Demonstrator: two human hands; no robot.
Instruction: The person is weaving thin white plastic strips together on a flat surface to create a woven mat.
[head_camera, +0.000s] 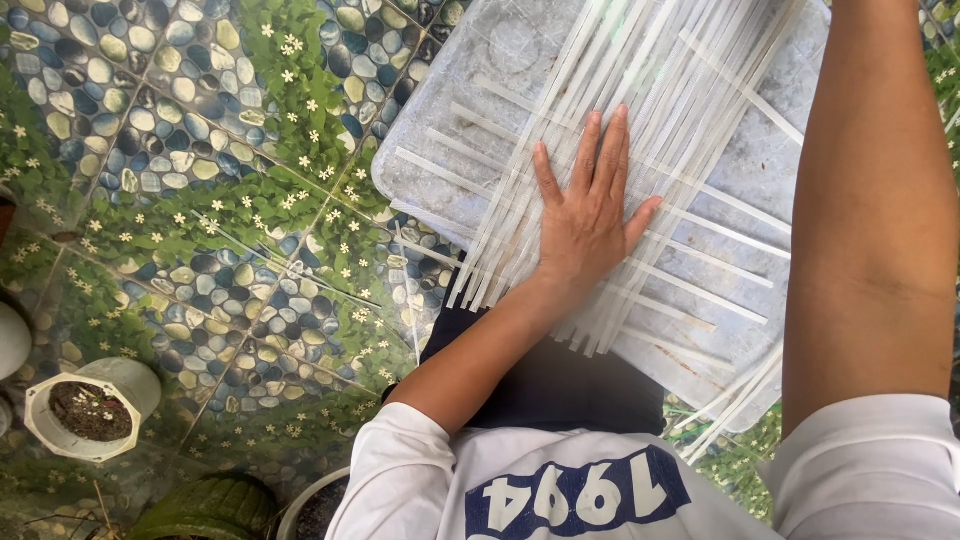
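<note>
Left hand (590, 215): flat, fingers spread, palm pressed down on the strips near the middle of the weave.
Right hand: cut off by the top edge; only the right forearm (875, 200) shows, so its state cannot be told.
Strips (640, 120): long, thin, pale strips, one bundle running lengthwise up the lid, single ones crossing it at an angle, partly interlaced.
Lid (470, 110): translucent grey plastic, rounded corners, lying on the person's lap and carrying the strips; its far right corner is hidden behind the forearm.
Loose strips (735, 400): several hang past the lid's near right edge.
White pot (95, 405): lower left on the floor, holding dark soil.
Green pot (215, 505): bottom edge, cut off, contents hard to make out.
Floor (200, 150): tiles printed with pebbles, leaves and small white flowers.
</note>
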